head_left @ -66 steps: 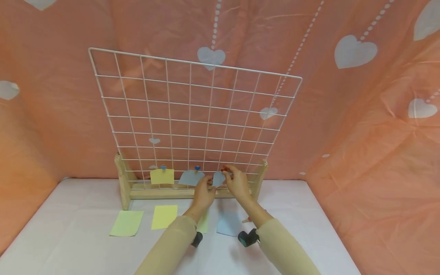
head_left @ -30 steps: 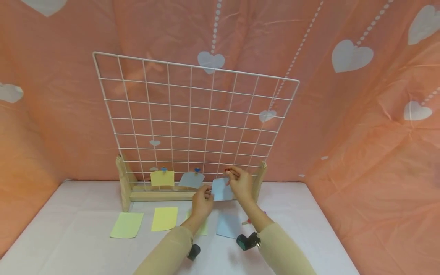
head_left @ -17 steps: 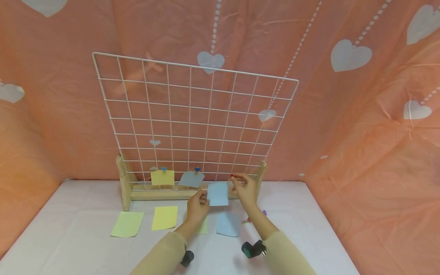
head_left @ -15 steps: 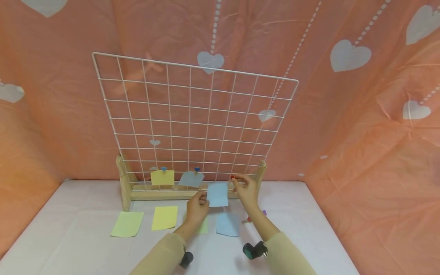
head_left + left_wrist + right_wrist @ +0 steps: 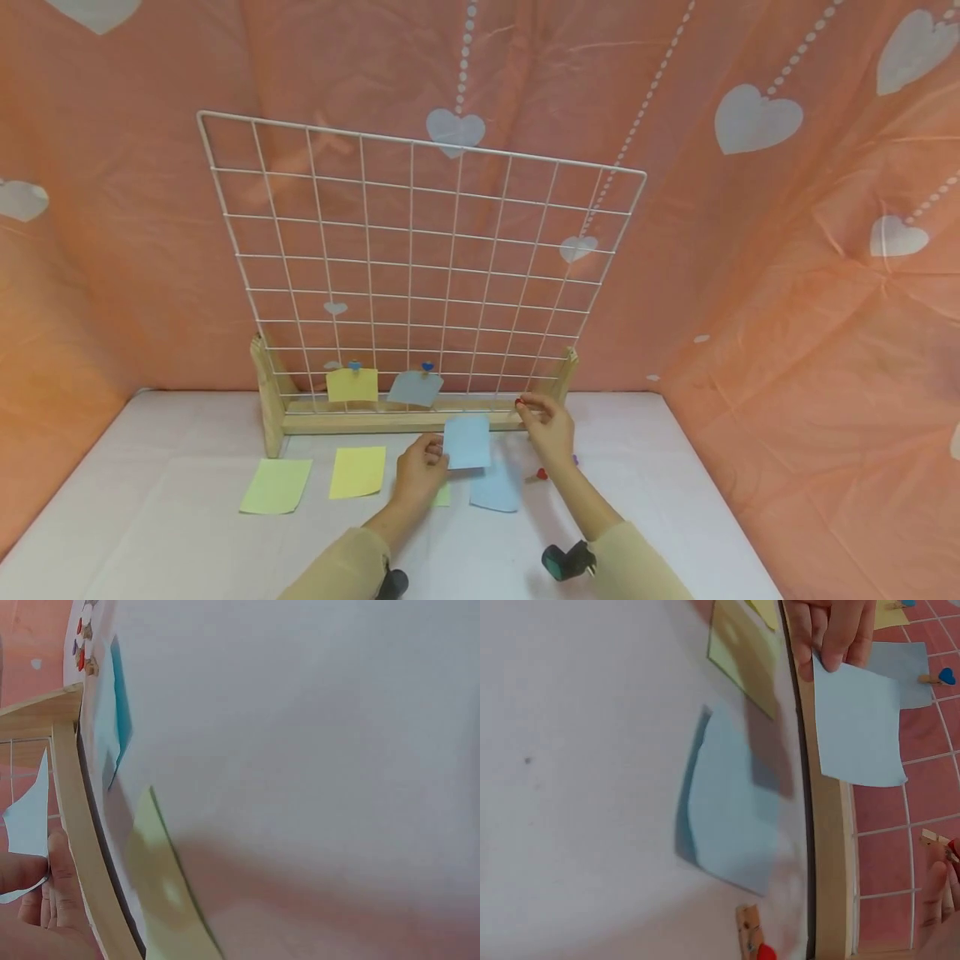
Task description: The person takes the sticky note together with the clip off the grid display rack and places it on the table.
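My left hand [image 5: 420, 472] pinches a light blue sticky note [image 5: 467, 442] by its left edge, in front of the stand's wooden base. In the right wrist view that note [image 5: 859, 727] faces the camera, with thumb and fingers on its corner. My right hand [image 5: 551, 432] holds a small wooden clothespin [image 5: 933, 838] with a red heart, apart from the note. Behind them stands a white wire grid [image 5: 411, 142]. Low on it hang a yellow note [image 5: 352, 386] under a light blue heart clothespin and a grey-blue note [image 5: 415, 389] under a dark blue one.
On the white table lie a pale green note [image 5: 276, 487], a yellow note [image 5: 358, 472], another blue note [image 5: 493, 492] and a partly hidden green note [image 5: 442, 495]. Loose clothespins, one with a red heart [image 5: 542, 473], lie beside my right forearm. The wooden base [image 5: 360, 423] spans the grid's foot.
The blue note has come away from the grid, down and toward me in my left hand. My right hand has also moved down and right, keeping the red-heart clothespin.
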`<action>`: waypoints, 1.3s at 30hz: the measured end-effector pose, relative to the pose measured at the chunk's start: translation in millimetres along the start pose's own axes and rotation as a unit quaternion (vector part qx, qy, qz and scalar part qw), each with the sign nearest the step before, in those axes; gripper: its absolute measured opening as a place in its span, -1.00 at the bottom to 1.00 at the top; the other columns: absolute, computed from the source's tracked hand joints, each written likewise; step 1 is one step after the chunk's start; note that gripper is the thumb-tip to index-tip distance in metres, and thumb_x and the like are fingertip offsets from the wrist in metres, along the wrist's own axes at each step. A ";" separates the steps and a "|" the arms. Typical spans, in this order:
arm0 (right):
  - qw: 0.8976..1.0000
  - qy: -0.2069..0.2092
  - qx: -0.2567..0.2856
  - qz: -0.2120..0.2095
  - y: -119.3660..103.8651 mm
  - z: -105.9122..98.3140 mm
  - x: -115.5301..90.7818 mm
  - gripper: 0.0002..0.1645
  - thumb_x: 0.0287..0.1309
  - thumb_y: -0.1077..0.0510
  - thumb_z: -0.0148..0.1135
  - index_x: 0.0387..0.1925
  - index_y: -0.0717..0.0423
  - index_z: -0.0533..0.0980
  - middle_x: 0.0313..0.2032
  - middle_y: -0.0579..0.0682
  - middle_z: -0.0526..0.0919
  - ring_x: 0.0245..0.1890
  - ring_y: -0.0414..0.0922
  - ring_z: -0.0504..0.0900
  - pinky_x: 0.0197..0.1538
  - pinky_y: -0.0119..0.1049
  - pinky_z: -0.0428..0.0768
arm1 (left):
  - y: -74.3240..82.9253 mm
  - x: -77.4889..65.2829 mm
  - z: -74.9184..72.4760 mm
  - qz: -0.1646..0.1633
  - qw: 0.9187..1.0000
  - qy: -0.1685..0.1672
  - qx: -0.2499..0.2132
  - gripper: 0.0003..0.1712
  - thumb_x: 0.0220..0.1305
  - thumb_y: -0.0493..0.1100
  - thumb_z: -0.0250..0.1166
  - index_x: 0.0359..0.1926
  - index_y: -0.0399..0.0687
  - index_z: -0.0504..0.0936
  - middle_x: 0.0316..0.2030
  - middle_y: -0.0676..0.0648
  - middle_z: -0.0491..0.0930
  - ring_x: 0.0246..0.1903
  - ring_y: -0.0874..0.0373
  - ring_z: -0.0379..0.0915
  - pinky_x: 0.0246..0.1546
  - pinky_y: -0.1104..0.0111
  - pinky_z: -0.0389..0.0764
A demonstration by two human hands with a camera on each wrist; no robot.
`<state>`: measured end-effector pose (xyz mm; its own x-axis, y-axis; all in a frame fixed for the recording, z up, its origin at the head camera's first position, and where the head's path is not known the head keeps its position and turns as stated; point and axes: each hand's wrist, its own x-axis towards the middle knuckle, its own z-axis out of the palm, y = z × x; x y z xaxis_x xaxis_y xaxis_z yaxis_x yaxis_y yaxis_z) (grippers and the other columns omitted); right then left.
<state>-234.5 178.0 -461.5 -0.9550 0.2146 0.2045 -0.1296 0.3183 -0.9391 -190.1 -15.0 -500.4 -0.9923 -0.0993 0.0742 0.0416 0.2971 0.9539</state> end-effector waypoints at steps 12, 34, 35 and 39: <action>1.000 -0.004 -0.015 0.016 17.8 -11.1 -13.0 -0.72 0.16 0.28 0.27 -0.09 0.34 0.60 -0.26 0.24 0.69 -0.49 0.02 0.67 -0.60 -0.51 0.45 | -6.2 -12.5 1.1 -0.028 0.999 -0.025 -0.019 -0.75 0.07 -0.47 0.23 -0.16 -0.43 0.54 -0.35 -0.18 0.56 -0.38 0.11 0.53 -0.40 0.37 0.65; 0.997 -0.013 -0.062 0.049 55.7 -45.8 -33.8 -0.77 0.13 0.29 0.27 -0.16 0.31 0.63 -0.31 0.21 0.71 -0.53 -0.14 0.64 -0.56 -0.48 0.49 | -14.8 -42.0 2.5 -0.027 0.998 -0.063 -0.015 -0.74 0.01 -0.47 0.23 -0.19 -0.47 0.54 -0.43 -0.14 0.57 -0.52 0.17 0.54 -0.54 0.47 0.60; 0.997 -0.014 -0.060 0.050 57.1 -46.9 -34.8 -0.77 0.13 0.29 0.27 -0.17 0.32 0.62 -0.32 0.22 0.71 -0.55 -0.15 0.64 -0.58 -0.48 0.49 | -15.0 -42.9 2.2 -0.028 0.997 -0.064 -0.011 -0.74 0.01 -0.46 0.23 -0.19 -0.47 0.54 -0.42 -0.14 0.58 -0.52 0.17 0.54 -0.54 0.48 0.60; 0.997 -0.016 -0.056 0.048 60.6 -50.5 -39.6 -0.78 0.12 0.29 0.28 -0.19 0.34 0.62 -0.37 0.23 0.71 -0.61 -0.22 0.59 -0.60 -0.48 0.47 | -16.8 -46.7 1.9 -0.030 0.996 -0.078 -0.005 -0.72 0.02 -0.44 0.22 -0.17 -0.46 0.54 -0.41 -0.13 0.58 -0.53 0.17 0.54 -0.53 0.48 0.58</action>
<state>-191.0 235.4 -512.6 -0.9697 0.2208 0.1044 -0.0081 0.3984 -0.9172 -144.7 -13.5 -520.4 -0.9991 0.0323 -0.0291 -0.0187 0.2847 0.9584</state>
